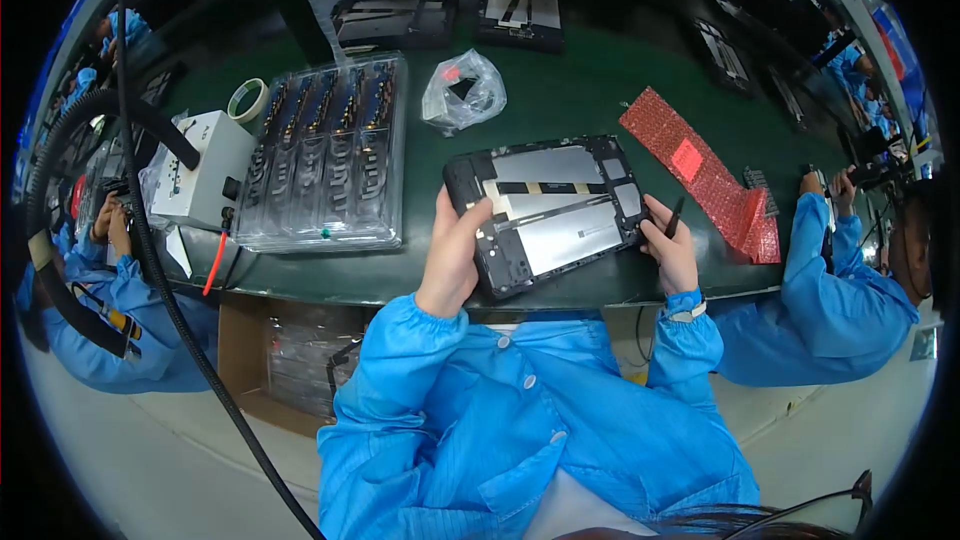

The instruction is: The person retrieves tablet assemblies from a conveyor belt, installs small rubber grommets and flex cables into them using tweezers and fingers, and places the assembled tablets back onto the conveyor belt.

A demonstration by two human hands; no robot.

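Observation:
An opened tablet (560, 202), its silver battery plates and black inner frame facing up, is held tilted above the near edge of the table. My left hand (452, 252) grips its left side, thumb over the rim and the other fingers hidden beneath. At the lower right corner, my right hand (672, 248) closes on the tablet's edge. A slim black tool (676, 216), pointed like tweezers or a pen, sticks up from between the right fingers; its exact kind is unclear.
Left stand stacked clear trays (318, 230) of small parts, a white box-shaped device (205, 165) and a tape roll (248, 100). A plastic bag (464, 90) and more opened tablets (520, 10) lie beyond. Red bubble wrap (700, 170) is at right, near a co-worker (840, 270). A black hose (165, 290) hangs left.

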